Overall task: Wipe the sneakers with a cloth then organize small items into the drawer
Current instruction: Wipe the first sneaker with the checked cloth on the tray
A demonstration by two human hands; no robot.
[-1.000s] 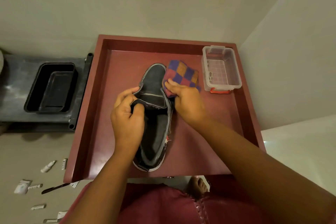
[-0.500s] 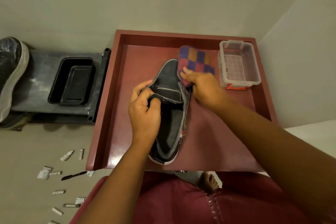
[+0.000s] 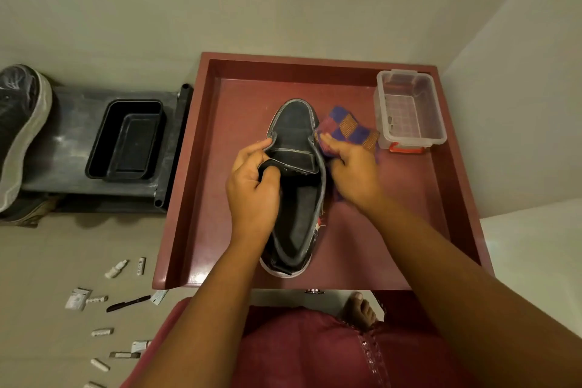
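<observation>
Head view: left hand [image 3: 252, 189] grips tongue of one black shoe [image 3: 296, 186]; right hand [image 3: 352, 170] clutches one checked cloth [image 3: 349, 129] against shoe side; second shoe [image 3: 19, 123] far left; one clear box [image 3: 409, 110].

No legible text, label, brand, number or sign is found in the head view. The small white packets [image 3: 77, 299] lying on the floor at lower left carry dark print, but it is too small and blurred to read. The white tubes [image 3: 101, 331] near them show faint markings, likewise unreadable. A coloured tag [image 3: 319, 225] on the side of the black sneaker [image 3: 299, 205] bears no letters that can be made out. The sole of the second shoe [image 3: 19, 123] at far left shows moulded marks, too dim to read.
</observation>
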